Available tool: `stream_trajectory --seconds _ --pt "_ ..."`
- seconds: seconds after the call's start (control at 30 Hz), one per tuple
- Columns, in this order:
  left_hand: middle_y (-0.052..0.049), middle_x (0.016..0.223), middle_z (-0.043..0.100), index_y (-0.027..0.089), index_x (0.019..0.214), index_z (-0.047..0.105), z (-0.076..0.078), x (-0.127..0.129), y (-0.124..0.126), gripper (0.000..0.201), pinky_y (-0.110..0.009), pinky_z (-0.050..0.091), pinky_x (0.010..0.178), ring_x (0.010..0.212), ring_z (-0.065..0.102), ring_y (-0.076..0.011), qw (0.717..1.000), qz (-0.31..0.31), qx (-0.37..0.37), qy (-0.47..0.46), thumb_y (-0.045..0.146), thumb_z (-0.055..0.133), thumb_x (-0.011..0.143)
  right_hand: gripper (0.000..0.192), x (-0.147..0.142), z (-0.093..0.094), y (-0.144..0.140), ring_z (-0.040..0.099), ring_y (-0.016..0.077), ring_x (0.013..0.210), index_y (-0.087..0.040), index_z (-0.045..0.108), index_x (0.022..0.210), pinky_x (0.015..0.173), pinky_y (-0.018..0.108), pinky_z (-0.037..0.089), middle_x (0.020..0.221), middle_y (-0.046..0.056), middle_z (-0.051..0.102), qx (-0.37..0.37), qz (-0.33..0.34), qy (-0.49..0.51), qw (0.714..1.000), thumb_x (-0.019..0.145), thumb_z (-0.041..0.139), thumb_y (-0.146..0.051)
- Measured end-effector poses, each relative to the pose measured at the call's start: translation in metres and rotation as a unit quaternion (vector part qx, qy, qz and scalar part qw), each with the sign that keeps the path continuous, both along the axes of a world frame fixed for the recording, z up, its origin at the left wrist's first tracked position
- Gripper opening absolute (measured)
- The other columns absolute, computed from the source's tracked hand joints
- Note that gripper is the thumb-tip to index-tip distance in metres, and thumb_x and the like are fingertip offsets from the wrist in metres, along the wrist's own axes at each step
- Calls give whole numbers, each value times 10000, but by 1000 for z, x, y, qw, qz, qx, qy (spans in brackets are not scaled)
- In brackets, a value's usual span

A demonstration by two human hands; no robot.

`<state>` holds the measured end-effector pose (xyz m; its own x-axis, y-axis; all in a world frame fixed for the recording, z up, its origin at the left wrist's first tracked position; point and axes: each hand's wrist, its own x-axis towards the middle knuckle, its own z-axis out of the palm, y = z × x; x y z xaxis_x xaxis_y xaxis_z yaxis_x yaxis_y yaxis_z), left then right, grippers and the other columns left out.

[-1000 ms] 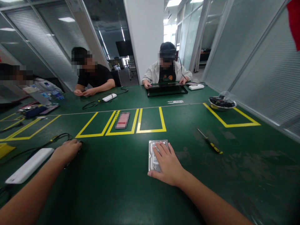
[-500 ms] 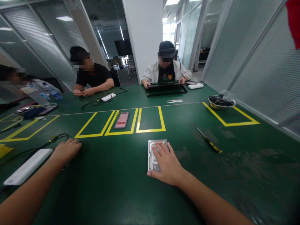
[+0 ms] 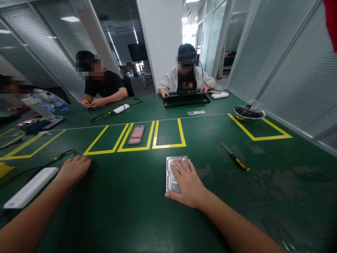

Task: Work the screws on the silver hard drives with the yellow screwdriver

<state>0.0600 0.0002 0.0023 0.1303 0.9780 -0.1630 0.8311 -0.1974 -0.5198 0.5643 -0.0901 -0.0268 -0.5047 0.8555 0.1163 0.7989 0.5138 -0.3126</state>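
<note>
— Right hand (image 3: 188,184), what's it doing?
— Flat, fingers spread over the hard drive (image 3: 172,172) on the green table (image 3: 137,211).
— Left hand (image 3: 75,169)?
— Curled palm-down by the black cable (image 3: 56,156); grip unclear.

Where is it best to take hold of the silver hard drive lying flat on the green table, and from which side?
Probably by its two long edges, from above. The hard drive lies flat on the green table, so only its thin sides offer a pinch. The right hand rests flat on its top; its thumb and fingers could likely close on the left and right edges. The near short edge lies under the palm.
</note>
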Motion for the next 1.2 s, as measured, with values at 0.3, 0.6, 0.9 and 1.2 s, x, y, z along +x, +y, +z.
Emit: stream_trajectory --seconds 0.3,0.6,0.9,1.2 --pt "-193 1076 634 105 1011 673 -8 3 7 322 -468 391 855 1013 523 -344 1000 15 17 -19 208 387 907 1028 0 1 0 140 384 1471 -122 281 1524 1183 586 29 1595 178 227 -2 2 -5 1000 791 348 -840" --pt "-193 1054 690 155 1045 709 -7 4 10 394 -434 430 808 1006 573 -363 984 147 11 -100 349 410 879 1027 0 1 -1 152 382 1468 -122 279 1526 1185 580 29 1591 179 237 1 1 -5 1000 790 374 -832" --pt "-244 1157 653 85 992 681 -1 26 9 396 -527 373 875 1089 508 -402 987 145 5 -76 323 384 884 1015 0 0 0 159 381 1466 -116 314 1510 1185 579 35 1587 180 250 6 1 -3 1000 794 355 -834" --pt "-244 946 659 102 889 636 2 100 9 439 -465 378 795 933 591 -367 989 52 69 -121 389 306 933 1019 0 1 0 140 383 1470 -118 301 1517 1183 583 29 1591 183 235 1 3 -4 1000 797 334 -839"
